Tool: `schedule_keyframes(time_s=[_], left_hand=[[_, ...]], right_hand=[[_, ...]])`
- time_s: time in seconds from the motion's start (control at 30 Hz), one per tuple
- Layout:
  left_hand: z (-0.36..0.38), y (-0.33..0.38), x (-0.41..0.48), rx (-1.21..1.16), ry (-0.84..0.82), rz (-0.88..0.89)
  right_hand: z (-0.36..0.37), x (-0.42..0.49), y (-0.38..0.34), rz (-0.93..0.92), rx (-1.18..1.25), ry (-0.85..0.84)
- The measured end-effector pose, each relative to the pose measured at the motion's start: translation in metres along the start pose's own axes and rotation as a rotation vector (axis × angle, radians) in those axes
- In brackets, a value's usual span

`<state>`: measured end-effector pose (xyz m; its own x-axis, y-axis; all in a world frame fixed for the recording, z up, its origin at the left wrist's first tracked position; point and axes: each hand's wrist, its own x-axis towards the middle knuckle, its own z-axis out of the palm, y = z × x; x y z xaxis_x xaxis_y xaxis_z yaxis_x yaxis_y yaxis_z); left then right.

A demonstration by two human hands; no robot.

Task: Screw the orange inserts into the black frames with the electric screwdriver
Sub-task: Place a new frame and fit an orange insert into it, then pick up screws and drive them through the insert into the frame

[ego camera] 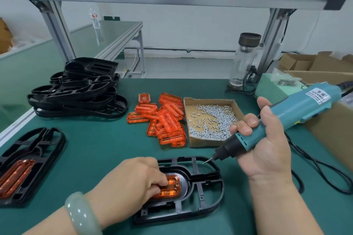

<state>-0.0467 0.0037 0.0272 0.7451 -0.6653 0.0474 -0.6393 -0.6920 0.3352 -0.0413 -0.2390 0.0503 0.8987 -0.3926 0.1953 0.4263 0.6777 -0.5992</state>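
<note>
Orange insert (pixel 172 187) seated in black frame (pixel 206 175), lying flat; teal screwdriver (pixel 286 112) tilted above.

I saw a dark-lidded glass tumbler (pixel 243 59) at the tabletop's (pixel 114 149) far right corner, cardboard boxes (pixel 305 62) beyond its right edge, and a water bottle (pixel 95 18) on the neighbouring table (pixel 118 28).

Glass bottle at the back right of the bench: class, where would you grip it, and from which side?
Grip the clear middle of the glass bottle, coming from the front-left. It stands upright and is round, so its sides probably give the surest hold, while the metal post crowds its right side.
</note>
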Motion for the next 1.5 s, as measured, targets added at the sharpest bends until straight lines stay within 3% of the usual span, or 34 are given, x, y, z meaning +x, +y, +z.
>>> schedule_keyframes(time_s=[0.27, 0.4, 0.47, 0.77, 1.07, 1.23, 1.33, 1.5], left_hand=[[-0.021, 0.001, 0.009, -0.064, -0.074, -0.017], [-0.041, 0.009, 0.061, -0.095, 0.157, -0.033], [-0.041, 0.016, 0.098, -0.056, 0.188, -0.036], [-0.011, 0.037, 0.189, 0.193, -0.237, -0.092], [-0.008, 0.039, 0.19, 0.448, -0.283, -0.074], [-0.014, 0.047, 0.194, 0.502, -0.412, -0.128], [-0.015, 0.047, 0.191, 0.459, -0.335, -0.116], [-0.025, 0.046, 0.179, 0.107, -0.069, -0.126]], right_hand=[[-0.005, 0.005, -0.005, -0.014, 0.015, 0.002], [-0.006, 0.007, -0.005, -0.024, 0.019, 0.017], [-0.006, 0.007, -0.005, -0.029, 0.012, 0.023], [-0.006, 0.009, -0.003, -0.024, 0.013, 0.04], [-0.005, 0.01, -0.002, -0.027, 0.02, 0.039], [-0.004, 0.009, 0.001, -0.02, 0.011, 0.046], [-0.005, 0.01, 0.001, -0.018, 0.017, 0.039], [-0.005, 0.01, 0.001, -0.025, 0.02, 0.046]])
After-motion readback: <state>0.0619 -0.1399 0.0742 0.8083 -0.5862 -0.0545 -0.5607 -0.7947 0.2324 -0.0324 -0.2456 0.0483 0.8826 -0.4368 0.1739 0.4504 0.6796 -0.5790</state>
